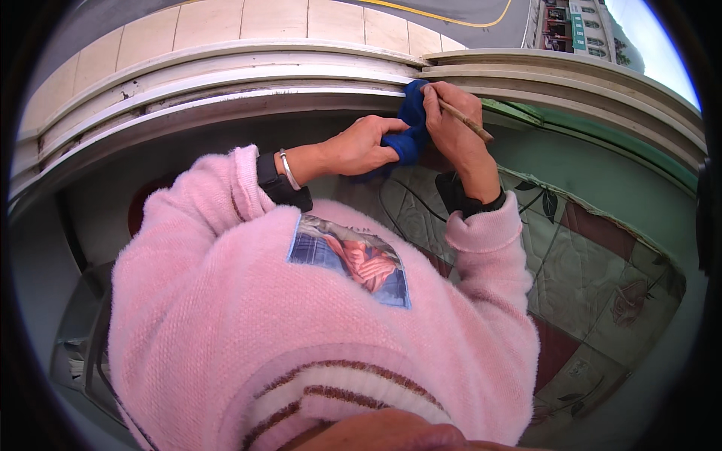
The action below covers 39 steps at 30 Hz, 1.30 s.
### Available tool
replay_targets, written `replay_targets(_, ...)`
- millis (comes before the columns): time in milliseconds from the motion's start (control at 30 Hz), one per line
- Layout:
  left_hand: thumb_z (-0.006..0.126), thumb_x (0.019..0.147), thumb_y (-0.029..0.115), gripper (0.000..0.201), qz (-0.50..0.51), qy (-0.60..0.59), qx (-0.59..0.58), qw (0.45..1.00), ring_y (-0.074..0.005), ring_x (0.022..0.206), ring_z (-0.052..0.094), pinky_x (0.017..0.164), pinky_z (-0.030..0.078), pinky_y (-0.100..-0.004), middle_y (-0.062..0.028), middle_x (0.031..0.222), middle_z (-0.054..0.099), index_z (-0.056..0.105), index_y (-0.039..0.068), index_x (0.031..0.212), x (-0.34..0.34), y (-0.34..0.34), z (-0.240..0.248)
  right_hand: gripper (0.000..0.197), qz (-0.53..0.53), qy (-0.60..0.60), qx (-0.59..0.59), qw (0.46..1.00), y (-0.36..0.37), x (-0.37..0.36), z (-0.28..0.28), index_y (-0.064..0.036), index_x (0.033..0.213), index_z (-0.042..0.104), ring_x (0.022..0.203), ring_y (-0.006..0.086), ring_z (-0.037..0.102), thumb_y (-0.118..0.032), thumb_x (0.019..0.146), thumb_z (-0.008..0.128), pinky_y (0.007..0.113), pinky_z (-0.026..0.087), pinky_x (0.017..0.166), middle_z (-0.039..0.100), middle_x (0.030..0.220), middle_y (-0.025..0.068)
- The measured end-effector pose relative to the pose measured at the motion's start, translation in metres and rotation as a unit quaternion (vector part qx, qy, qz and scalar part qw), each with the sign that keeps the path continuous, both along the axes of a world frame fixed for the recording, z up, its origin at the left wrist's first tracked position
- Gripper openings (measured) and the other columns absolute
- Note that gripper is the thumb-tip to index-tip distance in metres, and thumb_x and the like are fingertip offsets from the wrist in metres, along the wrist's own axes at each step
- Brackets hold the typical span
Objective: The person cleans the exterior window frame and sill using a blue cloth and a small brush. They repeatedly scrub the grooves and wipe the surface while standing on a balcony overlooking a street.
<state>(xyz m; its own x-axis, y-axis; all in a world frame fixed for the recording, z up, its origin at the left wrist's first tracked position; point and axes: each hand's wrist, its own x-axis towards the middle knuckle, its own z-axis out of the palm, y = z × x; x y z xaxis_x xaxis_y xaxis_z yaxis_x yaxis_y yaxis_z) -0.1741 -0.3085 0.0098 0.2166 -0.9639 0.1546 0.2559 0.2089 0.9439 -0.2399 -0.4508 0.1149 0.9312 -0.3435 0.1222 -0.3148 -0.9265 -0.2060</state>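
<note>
A blue cloth (pixel 412 113) lies bunched against the inner edge of the white window track (pixel 256 75). My right hand (pixel 453 120) is closed around a thin wooden stick (pixel 468 122), whose blunt end points down to the right. The stick's other end is hidden by the fingers and the cloth, which the right fingertips press at the track. My left hand (pixel 364 145) pinches the lower part of the cloth between thumb and fingers. A silver bangle (pixel 289 170) circles the left wrist, and dark bands show at both wrists.
Beige window rails (pixel 571 77) overlap the white ones at right. Outside lies a pale tiled ledge (pixel 274 19) above a grey road. A patterned floor covering (pixel 587 286) spreads below at right, with a dark cable (pixel 398 218) across it. Part of a reddish round object (pixel 139 207) shows behind my left sleeve.
</note>
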Motion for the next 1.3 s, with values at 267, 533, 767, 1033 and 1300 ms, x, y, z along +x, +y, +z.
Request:
replay_targets(267,0.063,0.083,0.011,0.027,0.02,0.111,0.023,0.993,-0.0099,0.074,0.054,0.071,0.048,-0.0278,-0.0073,0.081,0.064,0.063,-0.003,0.107,0.024,0.031,-0.023,0.021,0.044,0.207,-0.09,0.973,-0.007,0.054,-0.029,-0.0006,0.07,0.066,0.072,0.0425,0.063,-0.016,0.083,0.058,0.05,0.051,0.067,0.063,0.073,0.0243)
replay_targets(533,0.06,0.081,0.006,0.026,-0.009,0.069,-0.014,0.997,-0.0088,0.069,0.051,0.066,0.047,-0.0276,-0.0059,0.075,0.06,0.062,-0.001,0.106,0.03,0.045,-0.028,0.022,0.052,0.155,-0.066,0.984,-0.008,0.039,-0.024,0.0014,0.074,0.061,0.056,0.0381,0.06,-0.012,0.089,0.056,0.043,0.047,0.054,0.059,0.062,0.0203)
replay_targets(767,0.063,0.078,0.008,0.033,-0.03,0.01,-0.033,0.999,-0.0207,0.068,0.058,0.071,0.049,-0.0305,-0.0172,0.079,0.061,0.061,-0.004,0.109,0.033,0.053,-0.025,0.02,0.033,0.039,0.171,0.984,0.03,0.043,-0.03,0.0007,0.079,0.061,0.062,0.02,0.068,-0.011,0.094,0.052,0.033,0.053,0.061,0.064,0.068,0.0132)
replay_targets(1033,0.063,0.078,0.005,0.032,-0.105,-0.018,0.021,0.994,-0.0163,0.071,0.058,0.071,0.049,-0.0297,-0.0136,0.081,0.063,0.061,-0.001,0.109,0.047,0.069,-0.02,0.034,-0.175,-0.099,0.426,0.882,0.012,0.011,-0.038,0.0058,0.091,0.058,0.074,0.0257,0.071,-0.021,0.102,0.04,0.03,0.059,0.064,0.067,0.082,0.0176)
replay_targets(1300,0.059,0.076,0.001,0.028,-0.075,-0.019,0.065,0.995,-0.0111,0.072,0.049,0.071,0.046,-0.0269,-0.0093,0.078,0.056,0.059,-0.002,0.104,0.069,0.102,-0.026,0.033,-0.088,-0.094,0.598,0.791,0.055,0.036,-0.07,0.0036,0.098,0.056,0.073,0.027,0.07,-0.024,0.104,0.04,0.033,0.059,0.066,0.066,0.087,0.0189)
